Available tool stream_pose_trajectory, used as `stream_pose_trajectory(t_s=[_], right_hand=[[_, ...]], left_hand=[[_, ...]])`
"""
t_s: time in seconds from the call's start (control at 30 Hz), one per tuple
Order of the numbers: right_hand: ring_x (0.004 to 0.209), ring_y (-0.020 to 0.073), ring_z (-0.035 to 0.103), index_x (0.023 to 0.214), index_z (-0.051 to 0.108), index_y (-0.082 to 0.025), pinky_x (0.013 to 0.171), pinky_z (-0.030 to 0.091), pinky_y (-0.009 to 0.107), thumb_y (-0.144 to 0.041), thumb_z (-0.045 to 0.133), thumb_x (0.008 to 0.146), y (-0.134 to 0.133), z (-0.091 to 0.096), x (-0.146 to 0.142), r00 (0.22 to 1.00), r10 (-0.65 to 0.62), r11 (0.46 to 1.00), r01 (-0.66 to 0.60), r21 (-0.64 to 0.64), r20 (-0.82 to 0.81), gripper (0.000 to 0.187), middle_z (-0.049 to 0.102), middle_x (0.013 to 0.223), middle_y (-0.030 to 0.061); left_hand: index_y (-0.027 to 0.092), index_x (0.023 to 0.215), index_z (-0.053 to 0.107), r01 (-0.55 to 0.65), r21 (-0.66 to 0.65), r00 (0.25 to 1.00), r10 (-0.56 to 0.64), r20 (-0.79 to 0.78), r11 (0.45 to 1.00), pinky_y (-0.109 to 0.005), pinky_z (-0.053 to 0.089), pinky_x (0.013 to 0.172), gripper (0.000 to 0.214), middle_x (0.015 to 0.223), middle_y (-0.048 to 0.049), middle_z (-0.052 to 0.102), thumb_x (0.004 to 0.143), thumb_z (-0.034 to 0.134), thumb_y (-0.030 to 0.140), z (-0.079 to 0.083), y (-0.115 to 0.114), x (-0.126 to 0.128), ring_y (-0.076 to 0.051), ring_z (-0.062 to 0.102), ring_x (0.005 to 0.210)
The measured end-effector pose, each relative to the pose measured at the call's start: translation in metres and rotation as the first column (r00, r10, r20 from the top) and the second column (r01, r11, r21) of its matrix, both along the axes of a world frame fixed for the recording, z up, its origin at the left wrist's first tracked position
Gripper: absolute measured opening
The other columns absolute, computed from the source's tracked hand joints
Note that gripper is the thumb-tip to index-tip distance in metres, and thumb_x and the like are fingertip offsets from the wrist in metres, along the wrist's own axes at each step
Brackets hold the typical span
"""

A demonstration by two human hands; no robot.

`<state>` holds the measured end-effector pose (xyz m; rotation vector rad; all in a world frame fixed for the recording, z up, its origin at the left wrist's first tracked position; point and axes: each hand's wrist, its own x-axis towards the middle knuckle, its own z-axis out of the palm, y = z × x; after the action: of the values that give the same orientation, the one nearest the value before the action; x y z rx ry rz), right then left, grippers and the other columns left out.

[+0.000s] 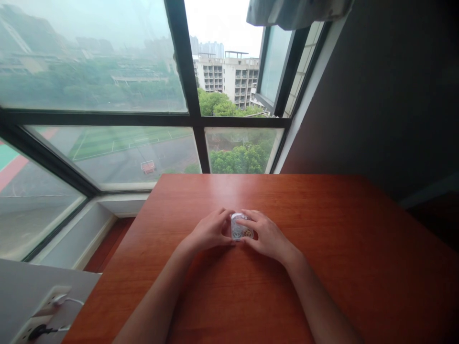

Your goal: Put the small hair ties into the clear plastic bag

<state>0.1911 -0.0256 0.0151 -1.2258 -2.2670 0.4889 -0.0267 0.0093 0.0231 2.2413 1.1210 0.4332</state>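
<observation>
Near the middle of the wooden table is a small clear, rounded-square case with silver and gold gear-like rings showing in it; its exact kind I cannot make out. My left hand grips its left side, thumb at the near edge and fingers at the far edge. From the right, my right hand holds it too, with the thumb near the front and a finger reaching over the top. The fingers cover parts of the case's sides.
The reddish-brown table stretches out on both sides of my arms. Beyond its far edge stands a dark-framed window with one pane swung open. A wall socket with plugs sits at the lower left, and a dark wall rises at right.
</observation>
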Motion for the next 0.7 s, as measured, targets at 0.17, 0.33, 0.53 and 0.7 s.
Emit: stream_pose_trajectory(t_s=[0.17, 0.33, 0.53, 0.7], right_hand=[[0.124, 0.0243, 0.047, 0.123, 0.062, -0.031, 0.104, 0.040, 0.042, -0.026, 0.072, 0.075, 0.001, 0.000, -0.001, 1.000, -0.006, 0.999, 0.007, -0.039, 0.013, 0.049, 0.051, 0.136, 0.0060], [0.130, 0.0224, 0.041, 0.124, 0.060, -0.028, 0.108, 0.036, 0.041, -0.023, 0.068, 0.077, 0.002, -0.004, 0.002, 0.999, 0.000, 0.996, -0.004, -0.088, -0.051, 0.048, 0.046, 0.141, 0.0070], [0.136, 0.0259, 0.032, 0.122, 0.057, -0.023, 0.110, 0.032, 0.044, -0.013, 0.060, 0.075, 0.001, -0.009, 0.003, 0.992, -0.121, 0.992, 0.119, -0.051, -0.045, 0.049, 0.032, 0.149, 0.0103], [0.126, 0.0337, 0.042, 0.125, 0.052, -0.022, 0.102, 0.038, 0.051, -0.040, 0.068, 0.075, -0.004, -0.016, -0.016, 0.953, -0.302, 0.953, 0.302, -0.001, 0.029, 0.055, 0.041, 0.141, 0.0154]], left_hand=[[0.026, 0.122, 0.054, 0.001, -0.002, 1.000, -0.001, -0.024, 1.000, -0.028, 0.045, 0.077, 0.068, 0.103, -0.0034, 0.057, 0.063, 0.077, 0.050, 0.000, 0.001, -0.001, -0.020, 0.056, 0.089], [0.026, 0.127, 0.050, -0.003, -0.012, 1.000, 0.003, -0.006, 1.000, -0.028, 0.045, 0.077, 0.074, 0.108, -0.0046, 0.058, 0.062, 0.078, 0.047, -0.003, 0.002, -0.002, -0.021, 0.056, 0.093], [0.025, 0.133, 0.043, -0.111, 0.002, 0.993, 0.110, -0.043, 0.994, -0.029, 0.045, 0.077, 0.076, 0.115, -0.0050, 0.060, 0.065, 0.077, 0.037, -0.011, 0.004, -0.002, -0.022, 0.058, 0.097], [0.026, 0.131, 0.045, -0.109, 0.029, 0.992, 0.110, -0.055, 0.994, -0.028, 0.046, 0.076, 0.066, 0.111, -0.0034, 0.062, 0.071, 0.071, 0.035, -0.010, 0.003, -0.002, -0.021, 0.059, 0.093]])
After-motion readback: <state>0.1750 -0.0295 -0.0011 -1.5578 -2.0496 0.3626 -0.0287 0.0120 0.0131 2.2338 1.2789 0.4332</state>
